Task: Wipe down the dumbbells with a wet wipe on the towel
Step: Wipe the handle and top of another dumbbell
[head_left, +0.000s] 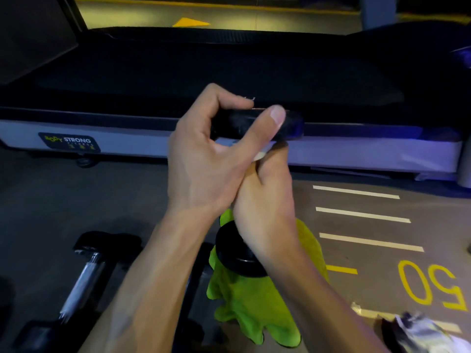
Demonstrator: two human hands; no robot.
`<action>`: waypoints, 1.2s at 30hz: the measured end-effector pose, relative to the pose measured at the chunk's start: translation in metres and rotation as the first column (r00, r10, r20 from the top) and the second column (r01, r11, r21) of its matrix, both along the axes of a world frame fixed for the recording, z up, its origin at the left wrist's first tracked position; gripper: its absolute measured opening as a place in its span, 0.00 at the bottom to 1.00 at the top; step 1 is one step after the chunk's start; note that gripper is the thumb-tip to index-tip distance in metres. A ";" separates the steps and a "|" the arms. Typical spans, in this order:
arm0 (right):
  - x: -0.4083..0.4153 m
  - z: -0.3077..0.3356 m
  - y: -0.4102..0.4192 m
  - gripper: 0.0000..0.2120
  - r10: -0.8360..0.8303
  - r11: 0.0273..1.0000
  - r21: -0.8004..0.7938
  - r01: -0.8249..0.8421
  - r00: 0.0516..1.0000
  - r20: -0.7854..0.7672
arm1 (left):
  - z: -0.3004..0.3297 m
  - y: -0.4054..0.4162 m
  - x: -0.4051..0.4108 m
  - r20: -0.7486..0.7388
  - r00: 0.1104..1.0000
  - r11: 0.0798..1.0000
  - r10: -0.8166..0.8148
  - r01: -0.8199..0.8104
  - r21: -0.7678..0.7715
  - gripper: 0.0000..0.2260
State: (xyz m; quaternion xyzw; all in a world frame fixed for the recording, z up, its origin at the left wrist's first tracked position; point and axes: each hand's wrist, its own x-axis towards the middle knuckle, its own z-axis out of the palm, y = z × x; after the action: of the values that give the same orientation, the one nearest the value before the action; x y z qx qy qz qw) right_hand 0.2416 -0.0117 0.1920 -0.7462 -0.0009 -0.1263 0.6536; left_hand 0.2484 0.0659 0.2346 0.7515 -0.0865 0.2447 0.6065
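the held dumbbell (254, 123) has matt black, rubbery-looking heads, while the floor dumbbell (84, 278) shows a shiny metal handle. the towel (254, 309) is soft, nappy green cloth. the packet (420, 332) looks like glossy, crinkled foil.

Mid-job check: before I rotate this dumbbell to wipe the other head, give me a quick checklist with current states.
1. Left hand grips the upper head of the dumbbell: ok.
2. Lower head stands on the green towel: ok.
3. Right hand wraps the handle: ok.
4. Wet wipe in right hand: only a white scrap shows; cannot tell how much.
5. Other dumbbell lies apart on the floor at left: ok.
6. Upper head fully wiped: cannot tell.
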 end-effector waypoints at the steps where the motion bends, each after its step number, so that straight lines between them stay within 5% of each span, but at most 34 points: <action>1: 0.001 -0.002 -0.001 0.11 -0.027 0.998 -0.060 0.029 0.999 0.029 | 0.000 0.000 0.000 -0.002 1.000 1.000 -0.004 0.004 0.002 0.15; 4: 0.003 0.003 -0.014 0.08 0.044 0.995 -0.090 -0.038 0.996 0.072 | 0.001 0.003 -0.001 -0.009 0.999 0.999 -0.035 0.035 -0.023 0.13; 5: 0.004 0.008 -0.019 0.04 0.089 0.996 -0.036 -0.088 0.995 0.033 | 0.001 0.004 0.000 -0.011 0.999 0.998 -0.048 0.048 -0.042 0.12; 7: 0.010 0.014 -0.030 0.14 0.237 0.966 0.128 -0.226 0.968 -0.076 | 0.001 0.007 0.000 -0.017 0.997 0.995 -0.069 0.068 -0.076 0.11; 10: 0.015 0.013 -0.038 0.19 0.493 0.822 0.371 -0.433 0.866 -0.081 | 0.000 0.008 0.000 -0.016 0.996 0.990 -0.083 0.081 -0.114 0.11; 13: 0.011 0.000 -0.035 0.16 0.376 0.801 0.533 -0.273 0.922 -0.093 | 0.000 0.007 0.001 -0.017 0.996 0.989 -0.087 0.084 -0.126 0.11; 16: -0.001 -0.005 -0.032 0.19 0.221 0.863 0.485 -0.142 0.969 -0.108 | -0.001 0.005 0.002 -0.027 0.996 0.991 -0.085 0.081 -0.104 0.10; 20: -0.013 0.004 -0.043 0.19 0.312 0.831 0.534 -0.156 0.926 -0.213 | -0.001 0.005 0.002 -0.033 0.996 0.991 -0.084 0.080 -0.107 0.08; 24: -0.023 0.014 -0.046 0.08 0.326 0.786 0.572 -0.235 0.944 -0.060 | -0.002 0.004 0.003 -0.048 0.996 0.991 -0.077 0.071 -0.112 0.09; 28: -0.028 0.005 -0.047 0.27 0.433 0.627 0.685 -0.370 0.897 0.089 | -0.002 0.004 0.004 -0.054 0.996 0.991 -0.065 0.058 -0.124 0.09; 30: -0.028 0.005 -0.045 0.27 0.418 0.680 0.634 -0.368 0.905 0.078 | -0.003 0.005 0.003 -0.056 0.997 0.991 -0.057 0.050 -0.126 0.09; 33: -0.029 0.010 -0.038 0.08 0.322 0.762 0.579 -0.290 0.945 0.049 | -0.002 0.006 0.002 -0.056 0.997 0.991 -0.051 0.044 -0.127 0.09; 36: -0.025 0.011 -0.029 0.14 0.164 0.859 0.487 -0.158 0.986 0.030 | -0.002 0.006 0.000 -0.058 0.997 0.991 -0.044 0.037 -0.126 0.10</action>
State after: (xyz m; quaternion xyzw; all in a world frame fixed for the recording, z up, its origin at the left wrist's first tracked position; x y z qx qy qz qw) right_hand 0.2162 -0.0410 0.2035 -0.5556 -0.0272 -0.0627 0.8286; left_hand 0.2487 0.0721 0.2327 0.7174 -0.0678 0.2143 0.6594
